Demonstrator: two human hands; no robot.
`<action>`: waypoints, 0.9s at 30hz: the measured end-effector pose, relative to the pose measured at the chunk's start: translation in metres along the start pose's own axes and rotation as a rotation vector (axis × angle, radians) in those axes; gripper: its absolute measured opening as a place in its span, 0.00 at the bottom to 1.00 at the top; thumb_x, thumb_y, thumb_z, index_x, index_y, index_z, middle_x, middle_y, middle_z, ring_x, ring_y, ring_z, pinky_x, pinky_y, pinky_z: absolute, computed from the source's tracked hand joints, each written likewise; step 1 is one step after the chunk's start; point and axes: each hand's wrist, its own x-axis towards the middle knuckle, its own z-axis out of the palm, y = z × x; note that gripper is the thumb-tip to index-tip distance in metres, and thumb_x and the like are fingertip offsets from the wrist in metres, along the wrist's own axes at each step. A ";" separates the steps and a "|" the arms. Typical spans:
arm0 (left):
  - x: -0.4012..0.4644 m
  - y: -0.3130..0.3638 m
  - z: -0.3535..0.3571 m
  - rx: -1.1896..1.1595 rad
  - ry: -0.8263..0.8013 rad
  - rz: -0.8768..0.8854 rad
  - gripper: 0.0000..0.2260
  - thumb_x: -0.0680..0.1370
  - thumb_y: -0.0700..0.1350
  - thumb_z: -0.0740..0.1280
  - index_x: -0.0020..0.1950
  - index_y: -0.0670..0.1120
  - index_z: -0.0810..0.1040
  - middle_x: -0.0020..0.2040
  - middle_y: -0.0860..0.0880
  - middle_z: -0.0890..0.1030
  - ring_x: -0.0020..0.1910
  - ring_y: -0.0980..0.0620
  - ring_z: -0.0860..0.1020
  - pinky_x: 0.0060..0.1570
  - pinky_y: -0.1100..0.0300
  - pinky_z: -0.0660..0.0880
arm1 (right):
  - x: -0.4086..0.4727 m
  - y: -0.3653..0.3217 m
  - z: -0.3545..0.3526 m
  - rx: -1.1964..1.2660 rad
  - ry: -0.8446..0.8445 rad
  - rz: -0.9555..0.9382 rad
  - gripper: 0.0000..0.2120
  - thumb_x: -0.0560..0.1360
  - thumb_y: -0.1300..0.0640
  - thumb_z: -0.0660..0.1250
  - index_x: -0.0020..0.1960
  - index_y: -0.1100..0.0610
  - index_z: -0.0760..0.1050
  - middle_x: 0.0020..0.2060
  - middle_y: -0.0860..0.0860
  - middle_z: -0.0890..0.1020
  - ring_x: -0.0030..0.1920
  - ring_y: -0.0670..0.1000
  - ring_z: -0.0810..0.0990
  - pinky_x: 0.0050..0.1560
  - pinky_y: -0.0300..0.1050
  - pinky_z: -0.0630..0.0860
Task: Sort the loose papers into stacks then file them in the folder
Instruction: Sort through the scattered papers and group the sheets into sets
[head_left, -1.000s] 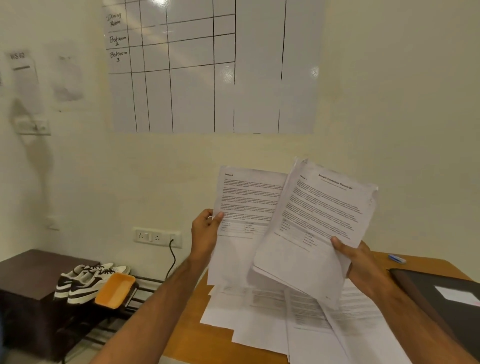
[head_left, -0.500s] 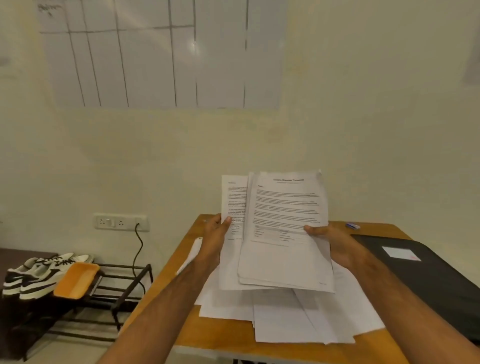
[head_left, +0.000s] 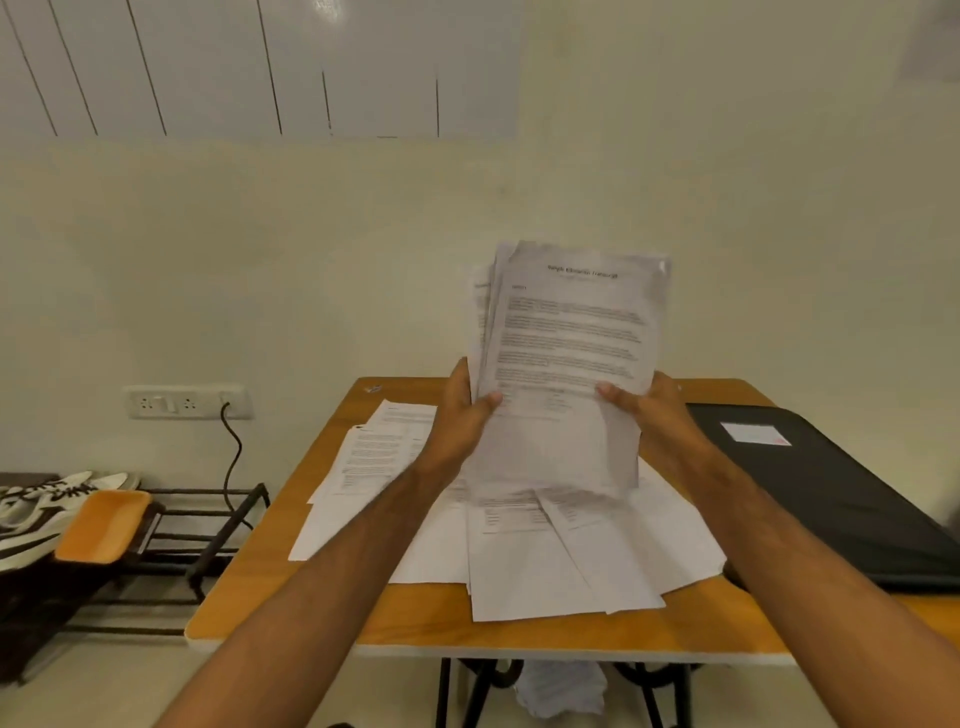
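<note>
White printed sheets, one bundle (head_left: 566, 364), held upright above the middle of the desk (head_left: 415, 618): left hand (head_left: 465, 415) clamps its left edge, thumb in front, fingers hidden behind; right hand (head_left: 652, 413) clamps the right edge likewise. Edges are nearly flush, a few sheets stepping out at the left; the two-sided hold looks meant for squaring the bundle into a stack

Loose papers (head_left: 524, 561), unsorted: fanned and overlapping across the desk's middle, reaching toward its front edge, directly beneath the bundle. Judged still to be gathered

Folder (head_left: 831, 493), black, closed, white label on its cover: lies along the desk's right edge, just beside the loose papers, untouched. It needs opening before filing

Surroundings: wall socket (head_left: 187, 401) with a cable, left of the desk; low rack (head_left: 208, 525) holding shoes (head_left: 36, 509) and an orange tray (head_left: 101, 527); crumpled white item (head_left: 561, 686) under the desk. None obstructs the hands
</note>
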 end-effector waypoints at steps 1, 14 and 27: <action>0.002 0.006 0.000 -0.012 -0.014 0.035 0.18 0.80 0.36 0.67 0.67 0.51 0.72 0.62 0.49 0.81 0.60 0.49 0.81 0.57 0.52 0.80 | 0.002 -0.003 0.004 0.014 0.019 -0.028 0.22 0.75 0.65 0.73 0.68 0.60 0.76 0.61 0.55 0.84 0.60 0.57 0.84 0.62 0.59 0.79; -0.003 -0.043 -0.030 0.296 -0.250 -0.275 0.22 0.81 0.35 0.60 0.71 0.54 0.68 0.65 0.52 0.76 0.61 0.53 0.76 0.56 0.55 0.76 | 0.004 0.062 0.013 -0.129 -0.082 0.084 0.20 0.77 0.57 0.72 0.68 0.51 0.75 0.62 0.50 0.83 0.63 0.54 0.82 0.62 0.55 0.80; 0.009 -0.111 -0.144 0.515 0.187 -0.533 0.23 0.76 0.45 0.71 0.67 0.50 0.66 0.59 0.47 0.80 0.57 0.44 0.80 0.61 0.42 0.77 | 0.025 0.076 0.001 -0.154 -0.088 0.315 0.20 0.77 0.59 0.71 0.68 0.51 0.75 0.57 0.49 0.86 0.54 0.52 0.86 0.49 0.52 0.83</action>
